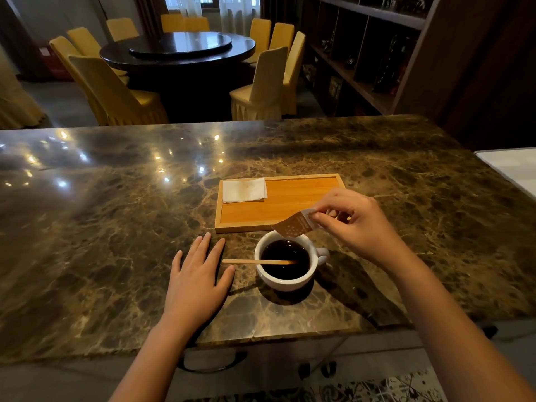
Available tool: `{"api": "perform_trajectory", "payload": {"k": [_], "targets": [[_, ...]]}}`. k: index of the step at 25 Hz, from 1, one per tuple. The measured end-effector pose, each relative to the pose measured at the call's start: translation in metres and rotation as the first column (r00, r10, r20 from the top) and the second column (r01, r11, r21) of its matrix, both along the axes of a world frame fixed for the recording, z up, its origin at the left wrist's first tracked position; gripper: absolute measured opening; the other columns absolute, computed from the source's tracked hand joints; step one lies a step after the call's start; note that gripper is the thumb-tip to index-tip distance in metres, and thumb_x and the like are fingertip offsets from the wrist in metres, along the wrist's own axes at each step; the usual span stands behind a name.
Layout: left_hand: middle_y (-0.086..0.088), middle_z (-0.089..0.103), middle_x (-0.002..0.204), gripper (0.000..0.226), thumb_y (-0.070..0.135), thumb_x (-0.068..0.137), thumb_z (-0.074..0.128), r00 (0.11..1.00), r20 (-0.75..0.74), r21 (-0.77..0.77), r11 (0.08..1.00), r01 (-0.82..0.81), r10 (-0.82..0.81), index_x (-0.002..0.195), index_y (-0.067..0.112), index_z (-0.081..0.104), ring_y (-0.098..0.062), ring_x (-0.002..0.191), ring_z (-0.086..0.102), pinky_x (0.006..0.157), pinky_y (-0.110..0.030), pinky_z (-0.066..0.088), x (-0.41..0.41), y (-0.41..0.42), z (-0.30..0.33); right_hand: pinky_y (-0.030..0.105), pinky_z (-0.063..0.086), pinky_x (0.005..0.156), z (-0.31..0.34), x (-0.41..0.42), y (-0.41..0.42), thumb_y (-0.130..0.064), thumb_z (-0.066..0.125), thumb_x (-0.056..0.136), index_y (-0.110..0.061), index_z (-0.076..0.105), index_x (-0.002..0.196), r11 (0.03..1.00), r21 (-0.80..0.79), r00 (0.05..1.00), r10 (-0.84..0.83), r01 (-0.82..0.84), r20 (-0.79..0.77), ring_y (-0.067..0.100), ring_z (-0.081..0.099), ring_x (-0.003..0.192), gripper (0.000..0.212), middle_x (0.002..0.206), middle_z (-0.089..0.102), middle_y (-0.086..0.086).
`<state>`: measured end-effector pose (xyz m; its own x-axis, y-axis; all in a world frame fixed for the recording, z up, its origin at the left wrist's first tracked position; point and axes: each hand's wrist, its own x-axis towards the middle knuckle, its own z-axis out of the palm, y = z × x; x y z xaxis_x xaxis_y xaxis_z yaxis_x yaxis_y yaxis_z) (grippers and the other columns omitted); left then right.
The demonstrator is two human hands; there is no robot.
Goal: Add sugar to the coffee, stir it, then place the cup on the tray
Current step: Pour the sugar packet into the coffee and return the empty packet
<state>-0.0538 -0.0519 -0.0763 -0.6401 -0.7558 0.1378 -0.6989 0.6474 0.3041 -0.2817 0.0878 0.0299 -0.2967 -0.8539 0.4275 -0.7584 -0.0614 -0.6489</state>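
Observation:
A white cup (287,281) of black coffee stands on the marble counter, its handle pointing right. A wooden stir stick (249,261) rests across its left rim with one end in the coffee. My right hand (355,224) pinches a brown sugar packet (294,225), tilted with its lower end over the cup's far rim. My left hand (198,274) lies flat on the counter just left of the cup, fingers spread, holding nothing. Just behind the cup is a wooden tray (290,203).
A folded white napkin (244,190) lies in the tray's left far corner. The marble counter (116,227) ends close to my body. A white surface (513,169) adjoins at the right. Beyond are a round dark table (179,50), yellow chairs and shelves.

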Motion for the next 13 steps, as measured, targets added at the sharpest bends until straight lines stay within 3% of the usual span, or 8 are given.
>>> {"api": "perform_trajectory", "payload": {"k": [5,7,9,11,13], "targets": [[0.0,0.01,0.154,0.06,0.055,0.088,0.025,1.0,-0.003,0.003,1.0,0.002,-0.002,0.142,0.031,0.018,-0.009,0.139,-0.002,0.114,-0.044,-0.002,0.0,0.0,0.0,0.018,0.046,0.063,-0.004,0.001,0.001,-0.003,0.068,0.078,-0.01,0.072,0.085,1.0,0.009,0.999,0.012,-0.012,0.035,0.014,0.058,0.075,0.011,0.081,0.065,0.003],[0.0,0.009,0.154,0.057,0.052,0.091,0.031,1.0,0.001,0.005,1.0,0.003,-0.003,0.142,0.03,0.018,-0.01,0.14,-0.002,0.115,-0.044,-0.001,0.0,0.0,0.0,0.014,0.047,0.07,-0.004,0.002,0.002,-0.007,0.066,0.081,-0.015,0.07,0.09,1.0,0.005,0.994,-0.001,0.0,0.107,0.01,0.06,0.082,0.013,0.084,0.065,-0.006],[0.0,0.009,0.155,0.057,0.05,0.091,0.032,1.0,-0.002,0.006,1.0,0.003,-0.003,0.142,0.03,0.018,-0.011,0.14,-0.001,0.115,-0.044,-0.001,0.0,0.0,0.001,0.019,0.05,0.075,-0.006,0.001,0.003,-0.009,0.063,0.084,-0.022,0.066,0.1,0.999,0.037,0.976,-0.026,0.018,0.218,0.008,0.061,0.086,0.02,0.092,0.066,-0.01],[0.0,0.01,0.154,0.057,0.051,0.091,0.031,1.0,-0.005,0.006,1.0,0.005,-0.004,0.142,0.03,0.018,-0.012,0.14,0.0,0.115,-0.045,-0.001,0.0,0.0,0.001,0.027,0.055,0.071,-0.01,0.0,0.003,-0.007,0.061,0.085,-0.024,0.064,0.104,0.997,0.061,0.939,-0.065,0.047,0.339,0.017,0.063,0.085,0.026,0.094,0.067,-0.001],[0.0,0.01,0.154,0.058,0.053,0.09,0.029,1.0,-0.003,0.003,1.0,0.007,-0.007,0.142,0.03,0.018,-0.011,0.14,0.0,0.115,-0.044,-0.001,0.0,0.0,0.001,0.025,0.055,0.064,-0.015,-0.001,0.004,-0.003,0.06,0.085,-0.021,0.064,0.107,0.996,0.059,0.881,-0.086,0.066,0.466,0.02,0.062,0.075,0.028,0.091,0.065,0.01]]}}
